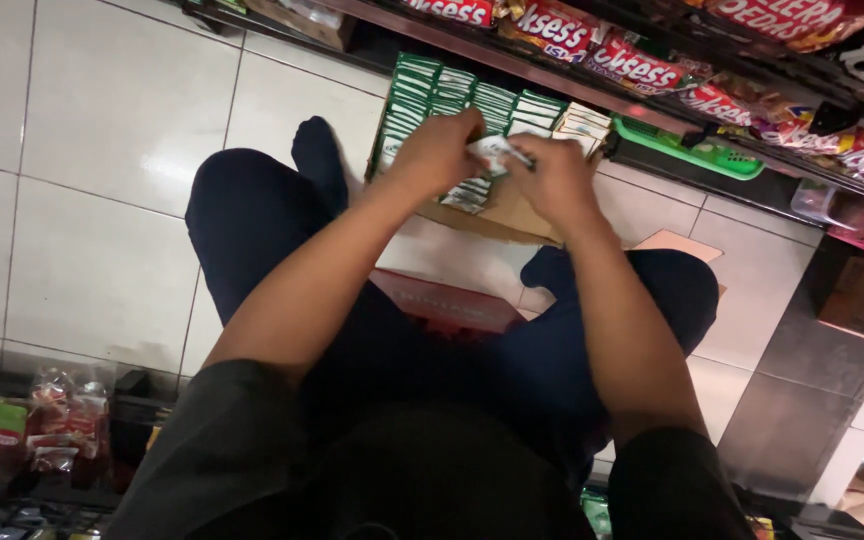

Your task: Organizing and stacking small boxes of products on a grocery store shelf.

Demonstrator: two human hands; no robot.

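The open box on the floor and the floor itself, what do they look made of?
The open box looks like plain brown cardboard: matte, with a bent flap. The floor looks like glazed ceramic tile: pale glossy squares with dark grout lines and faint reflections.

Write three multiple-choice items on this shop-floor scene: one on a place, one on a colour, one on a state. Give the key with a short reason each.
1. Where does the cardboard box of packets lie?
A. on the tiled floor below the shelf
B. on the person's lap
C. on the top shelf

2. What colour are the packets in rows in the box?
A. blue and yellow
B. green and white
C. all black

3. What are the hands doing?
A. resting flat on the knees
B. both on one small packet
C. hanging empty at the sides

Key: 1 A, the box sits on white tiles; 2 B, green-and-white rows show; 3 B, left hand and right hand meet on the packet.
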